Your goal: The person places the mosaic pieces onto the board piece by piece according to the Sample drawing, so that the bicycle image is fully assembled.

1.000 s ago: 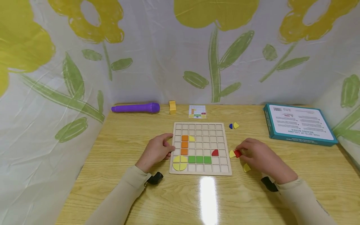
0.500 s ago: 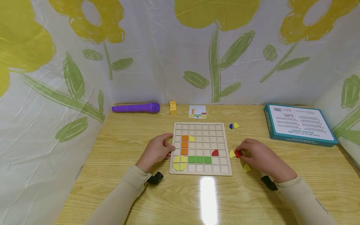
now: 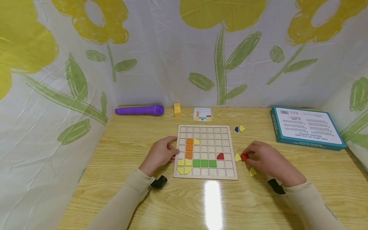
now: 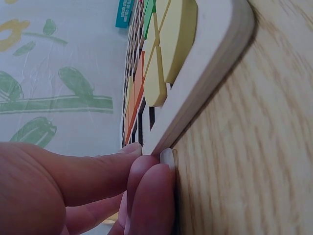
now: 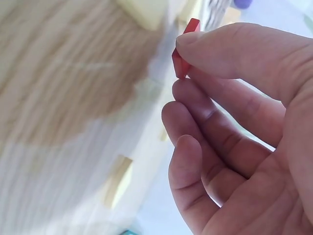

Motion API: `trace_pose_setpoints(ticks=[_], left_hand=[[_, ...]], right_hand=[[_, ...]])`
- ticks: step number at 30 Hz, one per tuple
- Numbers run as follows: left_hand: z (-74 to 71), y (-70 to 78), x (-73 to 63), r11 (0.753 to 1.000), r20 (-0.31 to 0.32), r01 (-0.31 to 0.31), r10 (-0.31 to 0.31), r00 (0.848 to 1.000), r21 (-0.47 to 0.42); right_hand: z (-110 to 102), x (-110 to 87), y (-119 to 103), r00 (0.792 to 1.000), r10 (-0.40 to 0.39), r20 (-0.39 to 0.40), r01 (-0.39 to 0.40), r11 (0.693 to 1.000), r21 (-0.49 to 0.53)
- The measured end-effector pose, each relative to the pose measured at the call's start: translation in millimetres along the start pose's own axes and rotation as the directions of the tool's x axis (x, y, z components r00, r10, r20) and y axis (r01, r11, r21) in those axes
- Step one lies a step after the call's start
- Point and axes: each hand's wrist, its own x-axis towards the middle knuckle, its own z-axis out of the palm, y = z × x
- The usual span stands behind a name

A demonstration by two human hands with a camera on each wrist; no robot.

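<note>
A wooden grid board (image 3: 205, 134) lies in the middle of the table. My left hand (image 3: 161, 152) holds its left edge, the thumb (image 4: 110, 171) on top and curled fingers against the side. On the board sit several orange squares (image 3: 189, 148), several green squares (image 3: 204, 163), yellow quarter-circles (image 3: 184, 166) forming a disc, another yellow quarter-circle (image 3: 196, 141) and a red quarter-circle (image 3: 220, 156). Right of the board, my right hand (image 3: 263, 159) pinches a small red piece (image 5: 182, 61) between thumb and forefinger. Its full outline is partly hidden. Loose yellow quarter-circles (image 3: 237, 157) lie close by.
A pattern card (image 3: 202, 114), a yellow block (image 3: 177, 110) and a purple microphone-shaped object (image 3: 139, 110) are along the back. A blue piece (image 3: 236, 129) and a yellow piece (image 3: 242, 128) lie beyond the board's right side. The teal box (image 3: 309, 127) is at far right.
The red piece in my right hand has turned slightly and shifted a little away from the yellow piece beside it. My left hand keeps its hold on the board.
</note>
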Motion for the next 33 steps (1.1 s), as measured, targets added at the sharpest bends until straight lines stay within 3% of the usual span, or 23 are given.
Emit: trace_pose_setpoints(ticks=[7,15,25,33], left_hand=[[-0.5,-0.5,-1.2,1.000,-0.007,-0.006,0.006,1.000,-0.002],[-0.1,0.2,-0.5,1.000,0.000,-0.014,0.014,1.000,0.010],[0.8,-1.0,0.2,1.000,0.001,-0.021,0.021,1.000,0.008],[-0.1,-0.7,-0.9,0.999,-0.003,-0.034,0.034,0.999,0.012]], right_hand=[[-1,6.8,-18,1.000,-0.001,0.000,0.001,1.000,0.027],[13,21.7,-34,0.999,-0.039,0.007,0.038,0.998,0.056],[18,26.1,-40,0.996,-0.084,-0.020,0.084,0.996,0.008],[22,27.3,-41,0.998,-0.061,-0.006,0.061,0.998,0.013]])
